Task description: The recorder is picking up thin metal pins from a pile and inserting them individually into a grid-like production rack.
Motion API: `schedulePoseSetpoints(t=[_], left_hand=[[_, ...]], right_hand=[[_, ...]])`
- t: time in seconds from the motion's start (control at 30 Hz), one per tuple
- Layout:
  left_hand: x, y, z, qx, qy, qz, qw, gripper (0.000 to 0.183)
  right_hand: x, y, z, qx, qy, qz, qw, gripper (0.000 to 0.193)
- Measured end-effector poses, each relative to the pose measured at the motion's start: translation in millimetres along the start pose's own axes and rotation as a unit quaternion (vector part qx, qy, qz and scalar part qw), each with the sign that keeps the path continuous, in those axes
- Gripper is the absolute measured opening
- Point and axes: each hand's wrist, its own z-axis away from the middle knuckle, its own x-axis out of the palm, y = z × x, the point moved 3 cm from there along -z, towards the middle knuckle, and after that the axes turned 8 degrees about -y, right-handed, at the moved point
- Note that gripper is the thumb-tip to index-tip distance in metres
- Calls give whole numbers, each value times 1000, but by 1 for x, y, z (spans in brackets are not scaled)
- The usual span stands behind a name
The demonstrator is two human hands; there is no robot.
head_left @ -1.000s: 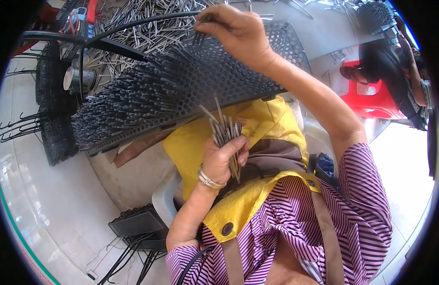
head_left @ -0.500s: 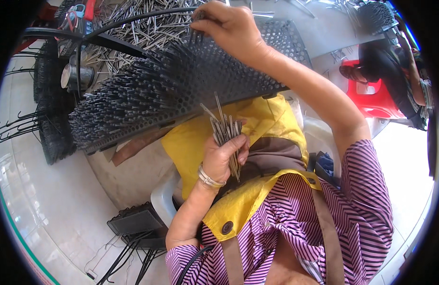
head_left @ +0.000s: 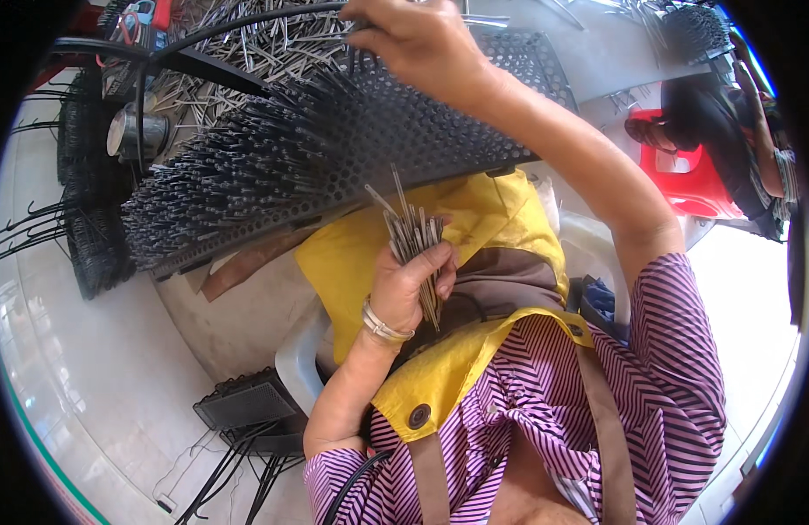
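Observation:
My left hand is closed around a bundle of thin grey metal rods, held upright in front of my yellow apron. Reaching over the far part of a black perforated rack, my right hand pinches a small metal rod, mostly covered by the fingers. Dark rods stand densely in the holes across the rack's left and middle. Toward the right, the holes hold no rods.
Behind the rack lies a heap of loose rods. A metal can and a curved black bar are at its left. Dark racks with hooked rods stand on the left floor. Another person sits by a red stool at right.
My right hand has shifted slightly up and left over the rack. The left hand still grips its bundle, almost in place. The view has tilted a little.

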Motion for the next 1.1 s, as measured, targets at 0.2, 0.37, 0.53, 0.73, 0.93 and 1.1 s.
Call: schedulePoseSetpoints(t=[0.2,0.37,0.53,0.73,0.93,1.1], left_hand=[[0,-1,1,2,0,-2,1000,34],[1,1,0,7,-5,4,1000,33],[3,5,1,8,-13,6,1000,32],[10,13,0,5,-19,-15,1000,41],[16,23,-1,13,-28,-3,1000,36],[26,30,-2,7,-41,2,999,30]], right_hand=[[26,11,-9,76,-139,-133,978,9],[22,8,-16,88,-156,-139,974,5],[30,21,-6,55,-63,-179,980,8],[33,16,9,101,-73,-110,986,13],[-16,-17,34,110,-2,-158,981,15],[-32,-32,57,412,-250,-516,708,26]])
